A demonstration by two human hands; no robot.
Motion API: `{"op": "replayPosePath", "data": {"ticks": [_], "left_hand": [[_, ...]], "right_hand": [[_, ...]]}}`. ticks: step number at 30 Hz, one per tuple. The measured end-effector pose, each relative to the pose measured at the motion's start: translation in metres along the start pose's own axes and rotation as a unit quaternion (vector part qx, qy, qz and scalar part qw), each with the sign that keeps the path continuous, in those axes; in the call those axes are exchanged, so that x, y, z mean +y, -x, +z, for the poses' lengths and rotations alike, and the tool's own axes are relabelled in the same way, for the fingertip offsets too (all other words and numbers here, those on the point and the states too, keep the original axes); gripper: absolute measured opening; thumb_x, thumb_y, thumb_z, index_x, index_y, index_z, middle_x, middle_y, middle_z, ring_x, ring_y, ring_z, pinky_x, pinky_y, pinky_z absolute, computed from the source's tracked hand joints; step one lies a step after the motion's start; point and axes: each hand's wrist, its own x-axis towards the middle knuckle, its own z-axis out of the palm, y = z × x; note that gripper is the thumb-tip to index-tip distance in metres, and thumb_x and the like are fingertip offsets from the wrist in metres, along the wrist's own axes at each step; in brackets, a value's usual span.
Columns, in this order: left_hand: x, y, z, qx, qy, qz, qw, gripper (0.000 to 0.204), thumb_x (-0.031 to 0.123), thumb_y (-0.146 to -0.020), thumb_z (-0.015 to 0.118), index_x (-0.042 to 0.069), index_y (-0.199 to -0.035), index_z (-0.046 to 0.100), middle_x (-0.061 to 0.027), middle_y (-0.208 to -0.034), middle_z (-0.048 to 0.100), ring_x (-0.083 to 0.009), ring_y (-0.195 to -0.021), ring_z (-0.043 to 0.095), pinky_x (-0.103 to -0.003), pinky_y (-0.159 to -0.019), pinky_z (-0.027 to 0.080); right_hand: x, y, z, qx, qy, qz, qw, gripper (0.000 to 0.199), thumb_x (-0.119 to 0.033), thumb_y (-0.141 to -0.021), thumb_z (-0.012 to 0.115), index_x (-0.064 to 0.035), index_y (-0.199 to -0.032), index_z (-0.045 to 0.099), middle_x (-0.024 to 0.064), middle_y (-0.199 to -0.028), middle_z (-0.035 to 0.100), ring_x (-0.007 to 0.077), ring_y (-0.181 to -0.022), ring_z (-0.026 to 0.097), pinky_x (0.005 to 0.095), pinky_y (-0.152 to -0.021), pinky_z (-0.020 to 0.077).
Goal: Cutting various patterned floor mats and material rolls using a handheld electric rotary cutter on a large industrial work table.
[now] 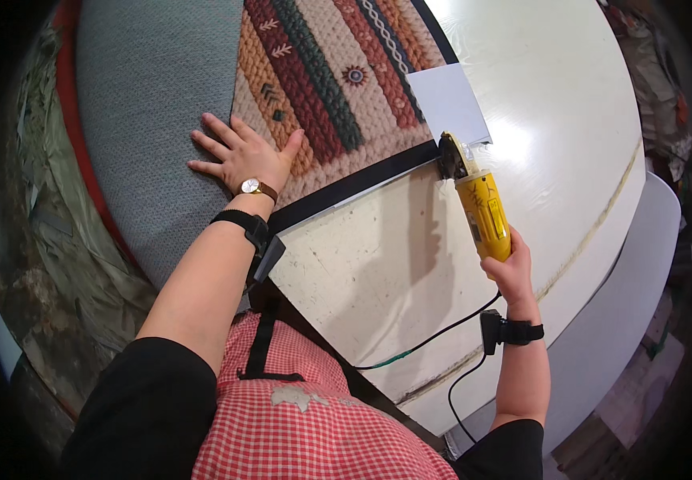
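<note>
Yellow power tool (pixel 486 212) sits gripped in your right hand (pixel 511 268), at the corner of the patterned mat (pixel 370 76) on the surface (pixel 330 272); your left hand (pixel 251 162) rests spread there. Work seems underway; finished edges are unclear.

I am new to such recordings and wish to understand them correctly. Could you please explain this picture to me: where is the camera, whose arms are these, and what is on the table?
There is no robot here, only a person with two bare hands. The picture comes from a wide camera worn on the head, looking down, so straight edges look bent. A black device is strapped to each forearm.

On the white table lies a striped mat with a dark border; grey fabric shows beside it, and a white sheet at its edge. The left hand is spread flat across mat and fabric. The right hand holds a yellow power tool, its head near the mat's corner.
</note>
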Motion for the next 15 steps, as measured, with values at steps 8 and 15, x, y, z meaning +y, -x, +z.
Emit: {"op": "replayPosePath", "data": {"ticks": [8, 15], "left_hand": [[-0.002, -0.001, 0.0, 0.008, 0.011, 0.005, 1.0, 0.104, 0.075, -0.071, 0.047, -0.001, -0.138, 0.03, -0.0266, -0.148, 0.006, -0.0481, -0.135, 0.004, -0.071, -0.098, 0.01], [-0.002, -0.001, 0.0, 0.016, 0.024, 0.01, 1.0, 0.103, 0.073, -0.07, 0.05, -0.002, -0.137, 0.031, -0.0267, -0.148, 0.007, -0.0481, -0.135, 0.003, -0.071, -0.098, 0.01]], "right_hand": [[-0.023, -0.024, 0.015, -0.007, -0.005, 0.007, 1.0, 0.053, -0.002, -0.06, 0.056, 0.004, -0.113, 0.052, 0.0033, -0.079, 0.055, 0.0085, -0.058, 0.049, 0.0217, -0.049, 0.0413], [-0.038, -0.049, 0.028, -0.011, -0.026, -0.016, 0.999, 0.049, -0.001, -0.059, 0.057, 0.0039, -0.108, 0.053, 0.0024, -0.075, 0.053, 0.0081, -0.056, 0.047, 0.0221, -0.047, 0.0395]]}}
